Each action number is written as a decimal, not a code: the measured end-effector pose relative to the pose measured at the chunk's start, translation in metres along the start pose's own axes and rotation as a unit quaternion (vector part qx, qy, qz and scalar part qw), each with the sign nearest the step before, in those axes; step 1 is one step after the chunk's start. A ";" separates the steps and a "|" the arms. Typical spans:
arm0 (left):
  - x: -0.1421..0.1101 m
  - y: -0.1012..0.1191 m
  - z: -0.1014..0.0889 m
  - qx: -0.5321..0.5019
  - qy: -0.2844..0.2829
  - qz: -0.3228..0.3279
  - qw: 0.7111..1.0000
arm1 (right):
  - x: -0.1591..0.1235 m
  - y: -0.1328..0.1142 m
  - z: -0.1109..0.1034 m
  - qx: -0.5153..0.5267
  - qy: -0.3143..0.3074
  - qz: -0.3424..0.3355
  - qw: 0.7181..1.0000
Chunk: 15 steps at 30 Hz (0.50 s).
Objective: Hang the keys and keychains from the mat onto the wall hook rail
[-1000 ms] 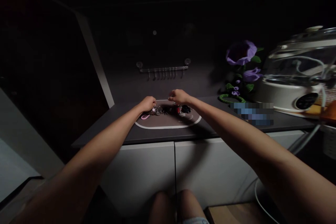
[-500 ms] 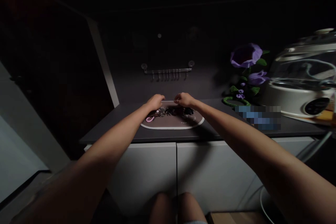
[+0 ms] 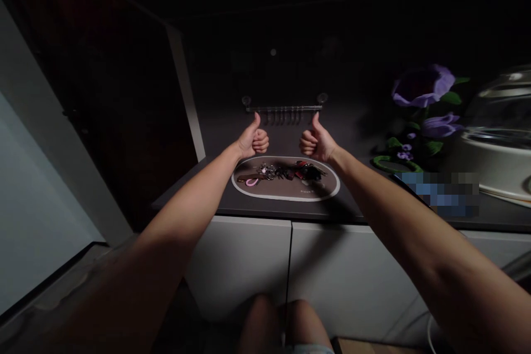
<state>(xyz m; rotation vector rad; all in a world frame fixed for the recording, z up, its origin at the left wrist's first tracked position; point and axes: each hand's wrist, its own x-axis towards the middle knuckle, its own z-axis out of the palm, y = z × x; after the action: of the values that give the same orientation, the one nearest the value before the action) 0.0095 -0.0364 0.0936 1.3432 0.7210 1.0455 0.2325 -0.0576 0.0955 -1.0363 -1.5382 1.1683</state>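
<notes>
In the head view, the left hand (image 3: 254, 140) is held up with its fingers folded into the palm and its thumb pointed upward. The right hand (image 3: 317, 142) is matched to it, fingers likewise curled tight and thumb raised, with a gap left between the two sets of knuckles. Both are held just above the far part of an oval mat (image 3: 276, 191), which is edged in white and laid on the dark counter (image 3: 257, 208).

Below the left hand, a pink loop (image 3: 248, 183), a brown strap (image 3: 244, 178) and a silvery cluster (image 3: 265, 170) are seen lying on the mat; in this dim light the cluster can only be taken as keys or charms. Below the right hand, a black bundle (image 3: 314, 173) is seen with a red piece (image 3: 301, 164) beside it.

Beyond both hands, a clear hook rail (image 3: 286, 108) is fixed to the wall. Well to the right of the right hand, a purple flower (image 3: 446, 83) and a white appliance (image 3: 495, 160) are placed.
</notes>
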 end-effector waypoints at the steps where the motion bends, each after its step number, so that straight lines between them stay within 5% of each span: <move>1: -0.003 -0.009 -0.005 -0.005 -0.008 -0.018 1.000 | -0.002 0.010 0.000 0.012 -0.007 0.010 1.000; 6: -0.013 -0.048 -0.024 -0.024 -0.036 -0.067 0.997 | -0.011 0.049 0.006 0.069 -0.050 0.051 0.995; 11: -0.009 -0.041 -0.031 0.003 -0.038 -0.045 0.998 | 0.001 0.036 0.016 0.132 -0.077 0.045 0.987; 15: 0.005 -0.037 -0.033 0.080 0.014 0.046 0.996 | 0.020 0.026 0.033 0.146 -0.067 0.015 0.987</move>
<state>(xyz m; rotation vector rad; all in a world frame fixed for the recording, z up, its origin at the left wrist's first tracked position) -0.0113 -0.0148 0.0540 1.5133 0.7836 1.1004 0.1980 -0.0397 0.0693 -0.8000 -1.4030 1.4602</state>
